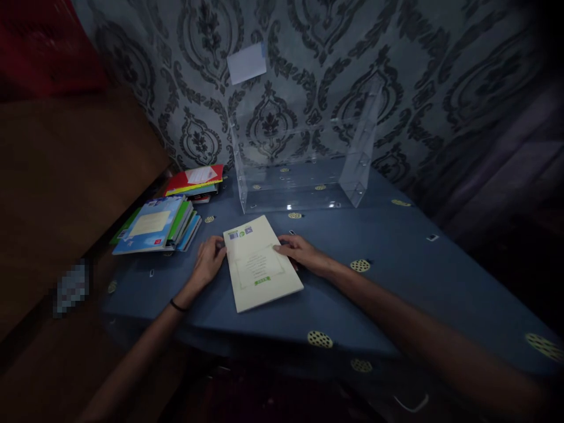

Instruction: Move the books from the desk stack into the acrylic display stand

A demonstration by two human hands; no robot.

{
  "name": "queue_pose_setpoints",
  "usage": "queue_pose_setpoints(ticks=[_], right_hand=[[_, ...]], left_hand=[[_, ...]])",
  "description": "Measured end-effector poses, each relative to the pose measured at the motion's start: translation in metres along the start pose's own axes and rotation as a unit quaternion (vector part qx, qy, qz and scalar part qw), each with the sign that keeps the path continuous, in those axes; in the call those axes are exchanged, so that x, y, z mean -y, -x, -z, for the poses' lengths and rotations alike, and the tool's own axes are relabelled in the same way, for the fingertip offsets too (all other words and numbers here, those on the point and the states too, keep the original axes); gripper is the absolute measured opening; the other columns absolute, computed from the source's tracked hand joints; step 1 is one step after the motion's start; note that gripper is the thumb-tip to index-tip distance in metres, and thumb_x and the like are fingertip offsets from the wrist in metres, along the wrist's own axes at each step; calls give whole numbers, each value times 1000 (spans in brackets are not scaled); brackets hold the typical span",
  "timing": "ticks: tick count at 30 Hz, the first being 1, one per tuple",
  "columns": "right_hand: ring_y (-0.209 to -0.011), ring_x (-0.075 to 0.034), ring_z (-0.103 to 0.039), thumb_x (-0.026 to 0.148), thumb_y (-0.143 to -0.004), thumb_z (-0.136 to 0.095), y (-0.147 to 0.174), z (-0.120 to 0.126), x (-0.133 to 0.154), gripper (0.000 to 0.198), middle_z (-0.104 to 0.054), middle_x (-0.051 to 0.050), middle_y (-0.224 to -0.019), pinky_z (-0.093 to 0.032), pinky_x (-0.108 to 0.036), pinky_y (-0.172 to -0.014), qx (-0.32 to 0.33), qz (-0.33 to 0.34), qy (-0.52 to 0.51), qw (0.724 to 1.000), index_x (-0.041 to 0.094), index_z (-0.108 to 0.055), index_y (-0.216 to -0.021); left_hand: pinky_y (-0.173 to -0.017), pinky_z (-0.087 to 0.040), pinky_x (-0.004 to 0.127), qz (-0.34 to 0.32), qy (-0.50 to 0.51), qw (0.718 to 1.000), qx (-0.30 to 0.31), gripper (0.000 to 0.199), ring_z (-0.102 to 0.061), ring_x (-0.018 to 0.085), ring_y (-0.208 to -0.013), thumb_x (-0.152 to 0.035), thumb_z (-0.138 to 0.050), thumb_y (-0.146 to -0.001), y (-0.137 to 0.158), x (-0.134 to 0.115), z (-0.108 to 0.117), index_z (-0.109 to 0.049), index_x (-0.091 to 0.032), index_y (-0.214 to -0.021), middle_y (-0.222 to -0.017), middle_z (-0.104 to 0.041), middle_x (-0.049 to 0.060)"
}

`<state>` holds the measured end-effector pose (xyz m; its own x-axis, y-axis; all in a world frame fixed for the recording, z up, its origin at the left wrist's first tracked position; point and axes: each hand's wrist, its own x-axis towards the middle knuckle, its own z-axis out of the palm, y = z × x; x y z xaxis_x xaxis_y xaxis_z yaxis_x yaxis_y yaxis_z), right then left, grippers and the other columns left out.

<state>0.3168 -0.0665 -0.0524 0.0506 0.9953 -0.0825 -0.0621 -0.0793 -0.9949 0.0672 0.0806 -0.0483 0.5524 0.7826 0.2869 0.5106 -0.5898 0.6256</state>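
Note:
A cream-coloured book [262, 271] with green and purple marks and a framed block of text lies at a slant on the blue tablecloth, close to the table's front edge. My left hand [208, 259], below a dark wristband, holds its left edge with the fingers curled and the thumb against the side. On the opposite edge, my right hand [303, 254] grips the book with the thumb on the cover and some fingers out of sight at the side. Whether the book is slightly raised I cannot tell.
Behind the book stands a clear acrylic rack [359, 164] against the patterned wall. At left lie a pile of books with a blue cover on top [171, 208] and another pile with a red cover [176, 181]. A brown wooden piece of furniture [66, 176] borders the table's left.

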Motion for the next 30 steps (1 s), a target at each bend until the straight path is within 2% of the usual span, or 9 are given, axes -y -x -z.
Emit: queue_pose_setpoints(ticks=[1, 3, 6, 8, 12, 17, 24, 30], right_hand=[[-42, -8, -46, 57, -75, -77, 0, 1, -1, 49, -60, 4, -60, -33, -20, -38, 0, -4, 1, 1000, 16, -63, -98], [-42, -8, -45, 56, -76, -76, -1, 1, -2, 47, -59, 5, -59, -32, -20, -37, 1, -6, 6, 1000, 16, -62, -96], [-42, -9, -45, 57, -78, -73, -1, 0, -2, 44, -59, 4, -59, -33, -21, -37, 2, -1, 18, 1000, 17, -62, -92], [-41, -9, -45, 58, -80, -72, -1, -1, -1, 42, -57, 4, -57, -34, -21, -37, -7, -2, 25, 1000, 18, -61, -86], [-41, -9, -45, 66, -82, -67, -3, -2, 1, 49, -54, 4, -53, -34, -20, -35, -24, -17, 1, 1000, 19, -58, -74], [-42, -10, -49, 73, -90, -54, -5, -3, 1, 59, -60, -2, -56, -34, -19, -34, -21, -53, -43, 997, 16, -63, -78], [-42, -12, -49, 70, -98, -46, -8, -3, 2, 57, -59, -2, -54, -39, -20, -34, -58, -86, -62, 993, 18, -64, -84], [-44, -10, -51, 67, -96, -53, -4, -3, 3, 54, -59, -1, -56, -38, -19, -35, -38, -58, -42, 997, 17, -65, -81]], left_hand=[[-96, -51, 46, -37, -59, 998, 7, 27, -66, 25, -101, -33, -56, -90, -3, 2, 0, -60, -20, -113, -101, -71, 9], [-110, -43, 52, -90, -131, 987, 39, 40, -55, 31, -131, -36, -49, -96, -11, 5, -4, -56, -16, -131, -134, -63, 18], [-119, -34, 55, -103, -193, 968, 123, 55, -33, 33, -152, -42, -37, -102, -22, 2, -18, -43, -12, -148, -157, -45, 21], [-121, -29, 55, -101, -232, 955, 158, 58, -26, 31, -155, -43, -30, -105, -28, -4, -27, -38, -11, -153, -162, -38, 21], [-124, -24, 55, -138, -270, 936, 181, 59, -22, 27, -156, -40, -24, -106, -32, -18, -41, -33, -12, -157, -165, -32, 20], [-127, -19, 53, -218, -247, 922, 202, 59, -19, 24, -157, -40, -24, -107, -24, -39, -51, -25, -15, -160, -167, -28, 16], [-129, -17, 47, -314, -225, 890, 244, 69, -13, 24, -158, -51, -23, -107, 19, -74, -50, -15, -9, -162, -169, -17, 18], [-129, -17, 50, -385, -223, 842, 305, 79, -11, 26, -158, -61, -26, -104, 66, -97, -34, -11, -12, -163, -169, -18, 14]])
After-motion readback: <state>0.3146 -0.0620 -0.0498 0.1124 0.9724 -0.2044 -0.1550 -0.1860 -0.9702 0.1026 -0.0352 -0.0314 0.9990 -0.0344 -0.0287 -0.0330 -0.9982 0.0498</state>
